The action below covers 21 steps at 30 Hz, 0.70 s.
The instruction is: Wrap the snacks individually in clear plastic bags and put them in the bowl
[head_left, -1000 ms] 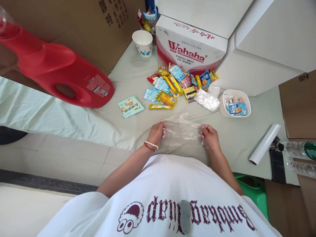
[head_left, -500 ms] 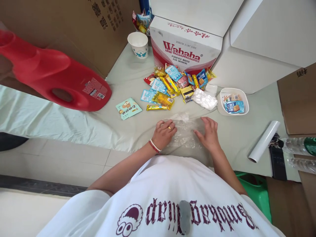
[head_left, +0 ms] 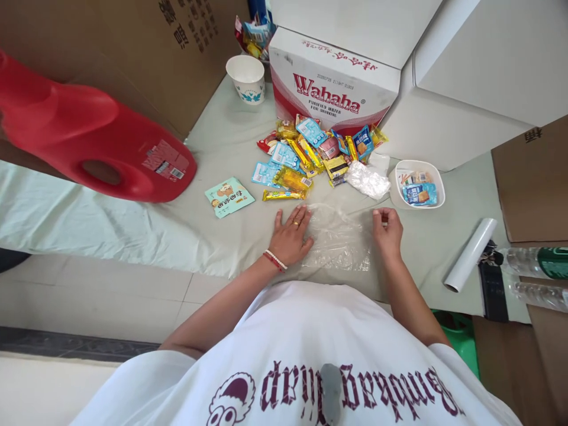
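A clear plastic bag lies spread out in front of me on the cloth-covered table. My left hand, with a ring and bracelets, rests flat on its left edge with the fingers apart. On the opposite side, my right hand is closed in a pinch at the bag's right edge; the film between the fingertips is hardly visible. Just beyond the bag sits a pile of wrapped snacks, with a crumpled bunch of clear plastic bags beside it. A pale green snack packet lies left of the pile.
A white tub holds several packets. Behind the snacks stands a Wahaha carton, with a paper cup to its left. A big red jug occupies the left; a white roll, phone and bottles lie right.
My right hand has moved right and closed from an open pose into a pinch. My left hand has flattened out, its fingers spreading. The bag now lies wider and flatter.
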### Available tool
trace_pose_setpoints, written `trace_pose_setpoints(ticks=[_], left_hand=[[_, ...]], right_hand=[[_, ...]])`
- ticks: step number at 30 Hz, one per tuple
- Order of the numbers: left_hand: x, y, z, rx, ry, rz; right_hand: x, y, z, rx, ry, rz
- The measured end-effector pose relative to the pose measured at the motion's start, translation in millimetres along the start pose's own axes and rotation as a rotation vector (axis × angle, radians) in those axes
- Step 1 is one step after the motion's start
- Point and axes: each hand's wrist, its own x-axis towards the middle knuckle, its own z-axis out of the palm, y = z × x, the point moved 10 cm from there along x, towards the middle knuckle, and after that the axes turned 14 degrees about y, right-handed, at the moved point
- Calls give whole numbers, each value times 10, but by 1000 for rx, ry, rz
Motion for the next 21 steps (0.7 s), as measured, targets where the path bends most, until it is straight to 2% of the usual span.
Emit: trace_pose_setpoints(ticks=[1, 3, 4, 6, 9, 11, 13, 15, 16, 18, 21], left_hand=[[7, 10, 2, 0, -4, 0], [13, 19, 6, 12, -14, 1], [10, 16, 9, 26, -20, 0], [-13, -13, 12, 65, -29, -7], [-76, -84, -9, 124, -24, -27], [-133, -109, -24, 146, -22, -27], [-196, -101, -29, 154, -32, -11], [-255, -65, -31, 154, -43, 14], [-280, -43, -33, 153, -46, 27], [-315, -4, -40, 152, -43, 47], [-333, 13, -50, 161, -33, 54]], right_hand=[[-44, -161, 33, 1, -24, -113], [-191, -434, 235, -17, -147, -311], [-251, -484, 357, -41, -213, -353], [-230, -376, 502, -111, -254, -290], [67, 3, 390, -259, -153, -81], [317, 84, 231, -360, -107, -64], [567, -83, 131, -428, -88, -163], [762, -431, 196, -480, -113, -317], [822, -621, 323, -513, -168, -397], [847, -963, 731, -596, -346, -564], [760, -1286, 1397, -695, -591, -791]])
